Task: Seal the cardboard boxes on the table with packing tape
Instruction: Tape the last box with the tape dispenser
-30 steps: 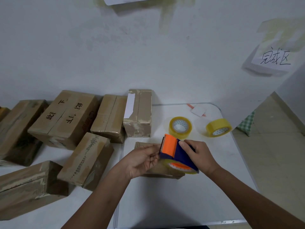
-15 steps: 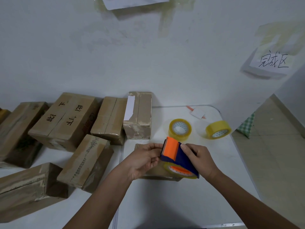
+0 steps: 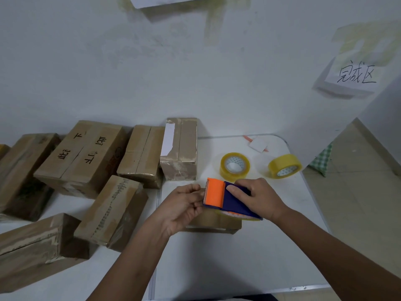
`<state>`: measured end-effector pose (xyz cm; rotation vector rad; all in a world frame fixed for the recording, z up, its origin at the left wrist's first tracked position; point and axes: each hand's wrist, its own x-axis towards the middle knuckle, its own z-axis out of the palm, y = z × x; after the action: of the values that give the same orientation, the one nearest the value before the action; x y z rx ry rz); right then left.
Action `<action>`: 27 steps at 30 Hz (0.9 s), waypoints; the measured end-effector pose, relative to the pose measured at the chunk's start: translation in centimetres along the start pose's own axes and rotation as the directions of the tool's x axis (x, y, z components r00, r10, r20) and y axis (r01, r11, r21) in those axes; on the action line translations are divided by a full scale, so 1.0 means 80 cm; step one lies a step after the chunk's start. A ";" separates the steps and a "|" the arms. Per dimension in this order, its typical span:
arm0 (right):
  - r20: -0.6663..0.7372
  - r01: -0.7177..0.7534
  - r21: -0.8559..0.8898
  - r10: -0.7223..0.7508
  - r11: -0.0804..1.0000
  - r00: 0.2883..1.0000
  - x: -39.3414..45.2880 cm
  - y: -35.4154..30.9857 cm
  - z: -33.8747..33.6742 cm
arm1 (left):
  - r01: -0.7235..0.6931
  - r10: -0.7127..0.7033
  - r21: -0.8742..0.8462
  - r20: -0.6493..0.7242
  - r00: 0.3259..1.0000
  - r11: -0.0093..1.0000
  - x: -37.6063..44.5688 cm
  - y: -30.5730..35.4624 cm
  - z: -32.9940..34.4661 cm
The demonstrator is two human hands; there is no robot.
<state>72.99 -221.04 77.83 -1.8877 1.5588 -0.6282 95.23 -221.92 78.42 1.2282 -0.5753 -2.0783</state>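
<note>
While the right hand [image 3: 261,199] grips the dispenser [image 3: 225,199], left hand [image 3: 184,206] pinching at its toothed edge.

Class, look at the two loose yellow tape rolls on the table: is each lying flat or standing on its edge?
The nearer roll lies flat, hole facing up. The far roll is tipped on its edge, hole facing sideways.

Eight cardboard boxes are on the table, as far as I can count. Five lie in a row at the wall: a sliver at the left edge [image 3: 3,149], a dark one [image 3: 23,170], a lettered one [image 3: 82,157], a plain one [image 3: 141,155] and one with a white strip [image 3: 180,146]. Two lie nearer [image 3: 112,209] [image 3: 32,246], and one sits under the hands [image 3: 217,221]. Two loose tape rolls [image 3: 235,165] [image 3: 284,166], one dispenser [image 3: 225,197], two hands [image 3: 182,208] [image 3: 259,197], two papers on the wall [image 3: 355,76] [image 3: 165,0].
</note>
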 end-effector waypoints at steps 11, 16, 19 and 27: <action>-0.128 -0.051 0.137 0.069 0.989 0.989 0.001 0.010 0.016 | -0.010 0.014 0.080 -0.051 0.999 0.997 0.009 -0.003 -0.003; -0.113 -0.078 0.185 0.100 0.980 0.989 -0.002 0.007 0.021 | -0.033 0.045 0.272 -0.039 0.998 0.962 0.011 0.002 -0.002; -0.112 -0.085 0.198 0.109 0.976 0.988 -0.001 0.006 0.018 | -0.072 0.098 0.339 -0.060 0.993 0.938 0.013 0.001 -0.003; -0.035 -0.028 -0.086 0.025 0.996 0.999 0.006 -0.004 0.005 | -0.146 0.203 0.376 -0.116 0.972 0.915 0.015 -0.002 0.000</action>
<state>73.56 -221.39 77.77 -1.9257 1.6542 -0.5919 94.75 -222.69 77.57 1.4684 -0.9959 -1.7569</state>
